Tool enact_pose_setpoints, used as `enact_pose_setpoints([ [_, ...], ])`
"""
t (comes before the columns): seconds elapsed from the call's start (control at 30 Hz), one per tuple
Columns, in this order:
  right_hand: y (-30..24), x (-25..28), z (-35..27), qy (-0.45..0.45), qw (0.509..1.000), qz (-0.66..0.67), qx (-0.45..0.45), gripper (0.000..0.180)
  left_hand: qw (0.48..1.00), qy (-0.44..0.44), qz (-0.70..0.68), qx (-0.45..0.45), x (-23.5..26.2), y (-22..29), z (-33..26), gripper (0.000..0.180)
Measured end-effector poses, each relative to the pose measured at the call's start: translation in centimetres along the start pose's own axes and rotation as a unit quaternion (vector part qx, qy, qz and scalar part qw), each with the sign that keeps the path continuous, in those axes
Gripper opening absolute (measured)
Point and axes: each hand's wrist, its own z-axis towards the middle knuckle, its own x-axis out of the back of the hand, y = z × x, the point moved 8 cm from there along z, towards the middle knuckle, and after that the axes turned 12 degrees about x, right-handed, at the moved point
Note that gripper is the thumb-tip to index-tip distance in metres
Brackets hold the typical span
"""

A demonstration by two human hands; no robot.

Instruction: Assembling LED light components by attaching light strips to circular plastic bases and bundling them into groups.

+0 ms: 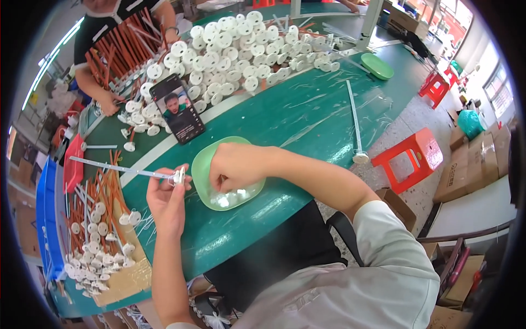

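My left hand [167, 205] pinches a long pale rod with a white round disc head [179, 176]. Its thin strip [118, 168] points away to the left. Close by on the right, my right hand [235, 164] reaches into a light green bowl [201, 189], fingers curled together. Small clear shiny pieces [236, 197] lie at the bottom of that bowl. Whatever the right fingertips grip, if anything, is hidden by the hand.
A big heap of white disc-headed rods [230, 55] covers the far table [301, 115], a lit phone [178, 109] leaning before it. More rods [96, 241] lie on cardboard at left. One lone rod [355, 123] and a green dish [377, 66] sit right. Across, a person [104, 71] works.
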Motion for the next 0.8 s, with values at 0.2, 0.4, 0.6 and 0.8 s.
enact_pose_setpoints([
  [0.2, -0.8, 1.6, 0.3, 0.095, 0.992, 0.08, 0.003, 0.011, 1.0, 0.002, 0.012, -0.001, -0.3, 0.6, -0.2, 0.035],
  [0.4, -0.6, 1.7, -0.6, 0.081, 0.996, -0.021, -0.015, 0.013, 1.0, -0.014, 0.009, 0.003, -1.6, 0.3, 0.6, 0.036],
  [0.6, -3.3, 11.2, -15.3, 0.39, 0.778, -0.403, -0.282, 0.046, 0.999, 0.031, 0.039, -0.013, 0.8, 1.5, -0.5, 0.033],
  [0.8, 3.2, 9.2, -32.7, 0.231, 0.687, -0.333, -0.603, 0.035, 0.998, 0.013, 0.06, 0.003, -1.4, 0.6, 0.0, 0.031],
])
